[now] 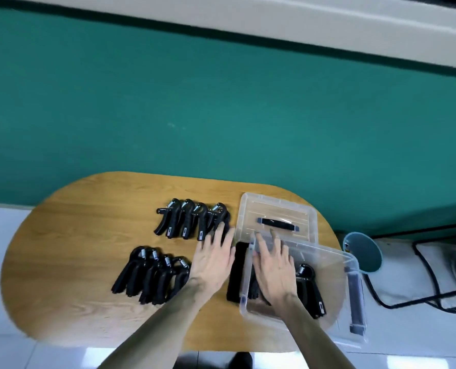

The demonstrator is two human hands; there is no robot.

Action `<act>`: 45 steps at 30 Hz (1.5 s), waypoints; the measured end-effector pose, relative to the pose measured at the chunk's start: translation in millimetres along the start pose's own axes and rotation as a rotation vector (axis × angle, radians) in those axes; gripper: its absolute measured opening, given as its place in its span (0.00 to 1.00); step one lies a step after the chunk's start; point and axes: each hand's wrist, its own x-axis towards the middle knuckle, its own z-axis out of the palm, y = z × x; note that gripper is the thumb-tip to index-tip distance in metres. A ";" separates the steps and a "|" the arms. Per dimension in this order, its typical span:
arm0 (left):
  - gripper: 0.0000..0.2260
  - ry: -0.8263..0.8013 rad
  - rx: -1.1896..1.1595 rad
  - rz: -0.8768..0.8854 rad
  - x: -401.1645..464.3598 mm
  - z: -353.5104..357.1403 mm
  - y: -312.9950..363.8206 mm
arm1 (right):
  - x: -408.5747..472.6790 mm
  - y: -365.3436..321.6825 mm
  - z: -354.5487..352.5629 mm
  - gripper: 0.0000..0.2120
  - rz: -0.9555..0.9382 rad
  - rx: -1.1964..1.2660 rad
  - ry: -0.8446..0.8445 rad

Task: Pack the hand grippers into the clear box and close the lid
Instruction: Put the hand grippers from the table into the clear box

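two rows of hand grippers (194, 222) wait; my right hand (273, 270) lies spread in the clear box (328, 257), left hand (213, 259) spread, empty; i'd lay each flat.

nine grippers (192, 222), one box (325, 258), one lid (280, 209)

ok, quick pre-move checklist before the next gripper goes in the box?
1. Clear box open, lid off: ok; lid lies behind it on the table.
2. Box seated on the table: not ok; its right end hangs past the table edge.
3. Room in box: ok; one hand gripper shows inside, more may be hidden under the right hand.
4. Left hand free: cannot tell; it lies flat near the far row, fingers spread.
5. Grippers left outside: not ok; far row and near row unpacked.
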 end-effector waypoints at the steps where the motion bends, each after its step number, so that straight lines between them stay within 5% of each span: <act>1: 0.24 0.002 -0.003 -0.017 -3.2 -3.5 -14.9 | 2.5 -15.4 -0.4 0.23 -0.016 -0.002 0.002; 15: 0.24 -0.180 -0.031 -0.227 -48.0 17.9 -182.2 | 42.7 -161.8 49.3 0.22 -0.195 -0.046 -0.123; 26: 0.37 -0.392 -0.105 -0.308 -45.3 112.4 -268.6 | 109.6 -237.6 136.0 0.24 -0.254 -0.058 -0.238; 45: 0.32 -0.184 -0.216 -0.261 -38.4 153.7 -288.0 | 179.9 -304.0 228.9 0.38 0.004 0.059 -0.161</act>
